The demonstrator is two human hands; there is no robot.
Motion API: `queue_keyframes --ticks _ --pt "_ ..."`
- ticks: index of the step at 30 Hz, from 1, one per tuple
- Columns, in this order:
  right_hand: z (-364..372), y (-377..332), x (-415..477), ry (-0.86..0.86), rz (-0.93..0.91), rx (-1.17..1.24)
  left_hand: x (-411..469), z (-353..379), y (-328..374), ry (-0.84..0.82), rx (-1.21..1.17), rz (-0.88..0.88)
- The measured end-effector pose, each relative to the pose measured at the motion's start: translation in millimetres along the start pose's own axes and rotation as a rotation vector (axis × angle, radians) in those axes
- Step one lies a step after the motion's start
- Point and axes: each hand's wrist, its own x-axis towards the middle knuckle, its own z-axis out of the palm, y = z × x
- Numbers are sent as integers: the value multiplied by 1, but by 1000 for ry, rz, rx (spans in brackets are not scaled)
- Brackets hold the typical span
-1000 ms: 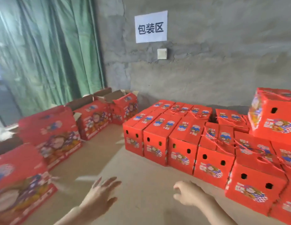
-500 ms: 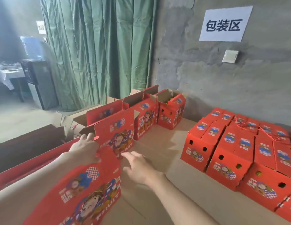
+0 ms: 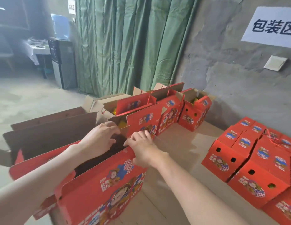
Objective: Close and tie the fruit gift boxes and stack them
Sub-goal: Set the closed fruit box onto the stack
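Head view: red cardboard gift box (image 3: 109,184) runs seven to one o'clock. Your right hand (image 3: 141,149) pinches its far corner; left hand (image 3: 100,138) beside it, grip unclear.

Left hand (image 3: 99,138), right hand (image 3: 142,149) outstretched

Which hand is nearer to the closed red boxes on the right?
Right. The right hand grips the open box at its front flap, toward the closed boxes; the left hand is over the opening, farther left.

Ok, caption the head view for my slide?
Left hand and right hand on the nearest open gift box; closed boxes at right.
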Motion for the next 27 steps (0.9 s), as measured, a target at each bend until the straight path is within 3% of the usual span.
queue_keyframes --ticks 3,6,9,11,13,22,27 --pt "-7 -16 7 -116 -74 32 -22 -2 -8 -100 131 49" --pt "-7 -32 13 -155 -115 48 -43 -4 -14 -38 417 121" --pt "-8 -37 14 -191 -63 99 -57 -8 -28 -80 556 -90" --pt "-12 -39 15 -198 -63 86 -54 -12 -36 -194 522 -300" --pt "-15 -38 13 -177 -85 68 -42 -18 -40 -215 479 -358" --pt "-10 -10 -31 -37 -225 16 -38 -14 -28 -239 164 -284" --pt "-12 24 -77 -31 -146 -31 -41 -1 22 -264 121 -209"
